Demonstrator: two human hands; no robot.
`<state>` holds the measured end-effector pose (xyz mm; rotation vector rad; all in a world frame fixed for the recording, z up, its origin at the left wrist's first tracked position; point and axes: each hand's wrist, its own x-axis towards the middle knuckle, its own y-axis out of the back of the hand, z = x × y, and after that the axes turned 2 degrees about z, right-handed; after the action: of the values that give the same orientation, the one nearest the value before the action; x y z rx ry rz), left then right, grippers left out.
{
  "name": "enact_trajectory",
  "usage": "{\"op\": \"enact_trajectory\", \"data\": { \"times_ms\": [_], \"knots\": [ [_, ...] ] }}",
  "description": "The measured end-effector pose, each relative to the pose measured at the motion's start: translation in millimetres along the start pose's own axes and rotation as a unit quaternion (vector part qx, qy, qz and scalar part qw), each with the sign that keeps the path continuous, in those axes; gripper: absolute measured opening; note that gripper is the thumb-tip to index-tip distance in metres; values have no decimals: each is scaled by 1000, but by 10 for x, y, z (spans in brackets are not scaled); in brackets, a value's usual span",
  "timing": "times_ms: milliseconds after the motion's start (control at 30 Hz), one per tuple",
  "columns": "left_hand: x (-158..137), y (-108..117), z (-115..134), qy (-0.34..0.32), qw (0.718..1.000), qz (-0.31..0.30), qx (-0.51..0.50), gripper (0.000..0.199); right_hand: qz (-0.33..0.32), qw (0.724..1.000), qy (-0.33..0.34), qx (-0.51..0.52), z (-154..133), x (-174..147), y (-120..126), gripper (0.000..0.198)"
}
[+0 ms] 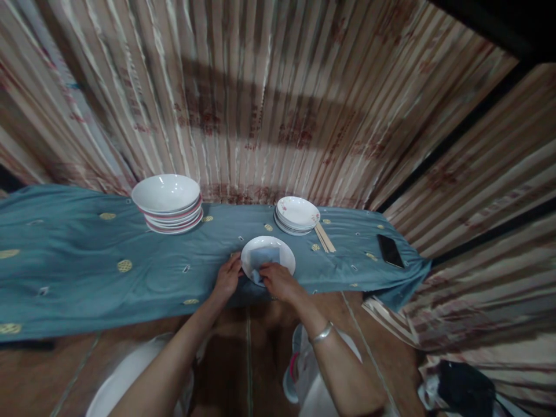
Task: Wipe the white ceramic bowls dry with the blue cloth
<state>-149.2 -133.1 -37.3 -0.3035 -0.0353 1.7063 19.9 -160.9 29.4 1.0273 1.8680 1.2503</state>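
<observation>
A white plate (289, 260) lies near the front edge of the cloth-covered table. My left hand (228, 277) grips its left rim, with the thumb and fingers closed at the edge. A folded blue-grey cloth (266, 253) is spread on the inside of the plate. My right hand (278, 280) pinches the near part of this cloth and presses it against the plate; its fingertips are partly hidden.
On the back left stands a stack of white bowls and plates (167, 194). Behind my plate is a stack of small flower-patterned plates (299, 213), with wooden chopsticks (324, 237) beside it. A black phone (390, 251) lies at the right end. A curtain (260, 116) hangs behind the table.
</observation>
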Motion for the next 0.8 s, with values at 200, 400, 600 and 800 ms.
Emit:
{"op": "enact_trajectory", "data": {
  "times_ms": [200, 400, 600, 800],
  "knots": [
    [-12, -3, 2, -4, 1000, 8, 3, 57, 48, 999, 22, 4, -37, 188, -103, 28],
    [-28, -2, 4, 1, 1000, 5, 6, 59, 70, 997, 4, -26, -27, 351, -100, 30],
    [-17, -7, -20, 13, 1000, 17, -4, 58, 87, 995, -14, -51, 98, 474, -89, 35],
    [-21, -3, 1, 9, 1000, 5, -4, 57, 93, 990, -51, -98, 334, 481, -153, 40]
  ]
}}
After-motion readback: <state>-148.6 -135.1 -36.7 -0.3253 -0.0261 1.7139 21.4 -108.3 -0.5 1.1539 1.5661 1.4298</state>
